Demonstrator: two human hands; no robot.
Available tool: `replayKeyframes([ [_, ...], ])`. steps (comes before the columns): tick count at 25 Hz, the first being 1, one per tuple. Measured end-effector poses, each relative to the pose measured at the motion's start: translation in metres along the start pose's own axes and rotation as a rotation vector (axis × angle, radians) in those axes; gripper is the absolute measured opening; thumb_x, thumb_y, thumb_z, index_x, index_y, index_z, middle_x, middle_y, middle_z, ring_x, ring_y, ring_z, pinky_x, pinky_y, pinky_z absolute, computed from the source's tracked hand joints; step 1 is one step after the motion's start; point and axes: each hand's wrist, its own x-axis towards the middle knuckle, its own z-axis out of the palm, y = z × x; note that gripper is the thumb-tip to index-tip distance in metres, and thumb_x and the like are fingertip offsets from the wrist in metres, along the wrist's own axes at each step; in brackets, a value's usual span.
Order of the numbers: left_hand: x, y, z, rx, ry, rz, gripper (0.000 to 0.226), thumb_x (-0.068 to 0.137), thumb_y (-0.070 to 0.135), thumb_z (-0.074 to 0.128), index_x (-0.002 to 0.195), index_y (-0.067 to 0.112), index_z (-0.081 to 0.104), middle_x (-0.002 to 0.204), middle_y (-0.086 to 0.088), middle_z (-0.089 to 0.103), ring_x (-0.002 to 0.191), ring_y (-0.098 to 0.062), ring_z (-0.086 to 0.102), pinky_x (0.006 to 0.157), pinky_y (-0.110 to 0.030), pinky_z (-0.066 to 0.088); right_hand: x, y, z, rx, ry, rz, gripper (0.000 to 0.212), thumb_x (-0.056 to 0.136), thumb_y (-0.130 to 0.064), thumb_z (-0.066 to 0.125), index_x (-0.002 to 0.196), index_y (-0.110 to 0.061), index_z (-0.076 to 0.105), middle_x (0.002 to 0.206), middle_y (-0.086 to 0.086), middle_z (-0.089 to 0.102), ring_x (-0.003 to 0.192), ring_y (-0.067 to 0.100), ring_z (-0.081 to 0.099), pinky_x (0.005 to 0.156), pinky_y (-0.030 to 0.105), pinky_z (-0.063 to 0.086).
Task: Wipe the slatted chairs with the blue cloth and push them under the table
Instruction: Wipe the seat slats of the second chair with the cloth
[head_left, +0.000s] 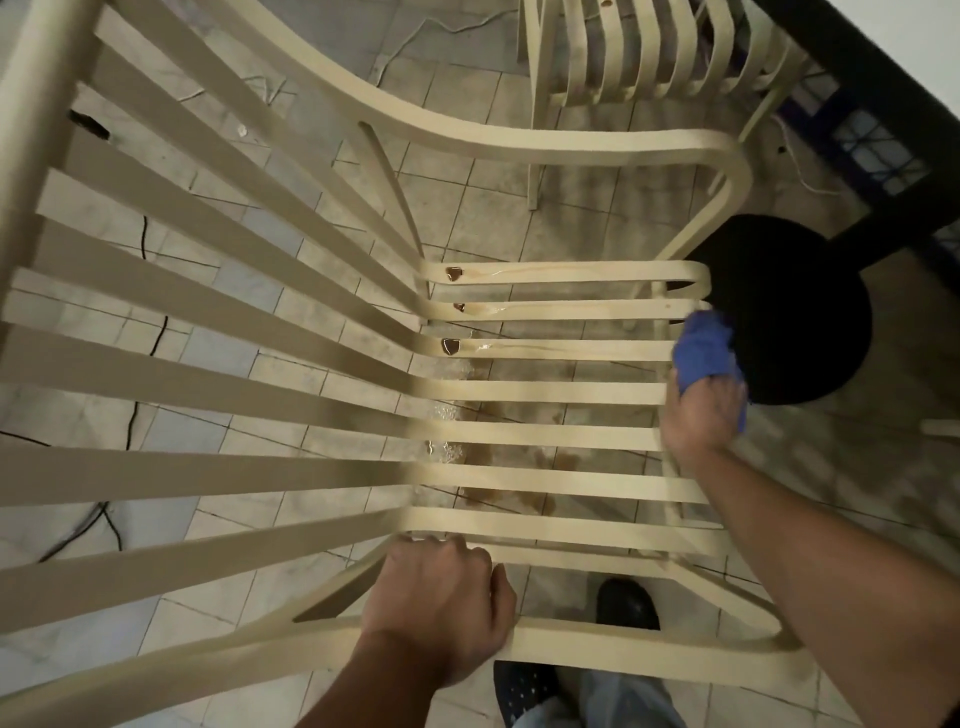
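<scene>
Curled round the near armrest (623, 649) of the cream slatted chair (545, 392), the left hand (436, 608) holds on firmly, fingers wrapped over the top of the rail. The right hand (701, 415) clutches the bunched blue cloth (701, 348) and presses it to the front ends of the seat slats.

Underfoot is a floor (519, 208) of pale square tiles, scuffed and dull, with dark grout lines and wet, brownish patches directly beneath the seat. Thin black cables (161, 332) trail across the tiles behind the chair back. A second slatted chair (649, 52) of the same make stands further off, close to the dark table (872, 78), whose round black base (779, 322) sits flat on the floor just beyond the cloth.

The chair looks like smooth moulded plastic: long flat slats that sweep down the back and bend into the seat, and rounded armrests. Small brown puddles (454, 273) lie in the bend of three slats, with glossy wet streaks running forward. A dark shoe (626, 603) shows through the frame.
</scene>
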Motion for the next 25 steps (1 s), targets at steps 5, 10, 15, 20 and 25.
replayKeyframes([
  [5, 0.0, 0.0, 0.0, -0.003, 0.003, 0.0, 0.057, 0.098, 0.05, 0.019, 0.088, 0.018, 0.066, 0.085, -0.005, 0.066, 0.076, -0.025, 0.061, 0.076, -0.036, 0.046, -0.001, -0.019, 0.011, -0.297, -0.086, -0.163, 0.066, 0.108, -0.045, 0.024, 0.162, -0.008, 0.011, 0.169, 0.014, 0.014, 0.157, 0.033, 0.008, 0.126, 0.053, 0.007],
  [10, -0.001, -0.002, -0.001, -0.039, 0.028, -0.001, 0.056, 0.099, 0.05, 0.021, 0.086, 0.017, 0.065, 0.083, -0.007, 0.066, 0.075, -0.027, 0.062, 0.077, -0.036, 0.047, -0.022, -0.067, 0.039, -0.404, -0.197, -0.357, 0.066, 0.107, -0.045, 0.026, 0.161, -0.008, 0.018, 0.169, 0.012, 0.017, 0.157, 0.031, 0.008, 0.126, 0.053, 0.009],
  [15, 0.0, -0.002, -0.002, -0.028, 0.002, -0.002, 0.051, 0.098, 0.049, 0.023, 0.082, 0.019, 0.06, 0.082, -0.008, 0.066, 0.071, -0.027, 0.058, 0.065, -0.038, 0.034, -0.062, -0.148, 0.088, -0.436, -0.348, -0.478, 0.065, 0.108, -0.05, 0.019, 0.163, -0.016, 0.011, 0.172, 0.006, -0.003, 0.157, 0.026, -0.009, 0.126, 0.049, -0.004],
  [20, 0.002, -0.002, -0.004, -0.035, -0.022, -0.021, 0.05, 0.098, 0.05, 0.023, 0.077, 0.018, 0.055, 0.077, -0.008, 0.063, 0.065, -0.025, 0.052, 0.063, -0.038, 0.032, -0.084, -0.195, 0.114, -0.415, -0.446, -0.617, 0.062, 0.108, -0.047, 0.026, 0.162, -0.018, 0.017, 0.172, 0.005, -0.003, 0.158, 0.026, -0.008, 0.126, 0.05, -0.003],
  [25, 0.001, -0.004, -0.004, -0.04, -0.024, -0.027, 0.056, 0.099, 0.053, 0.02, 0.078, 0.017, 0.058, 0.074, -0.005, 0.061, 0.063, -0.02, 0.054, 0.059, -0.034, 0.034, -0.069, -0.156, 0.084, -0.38, -0.384, -0.574, 0.063, 0.109, -0.045, 0.022, 0.163, -0.016, 0.01, 0.172, 0.004, 0.002, 0.158, 0.02, -0.006, 0.127, 0.044, -0.003],
])
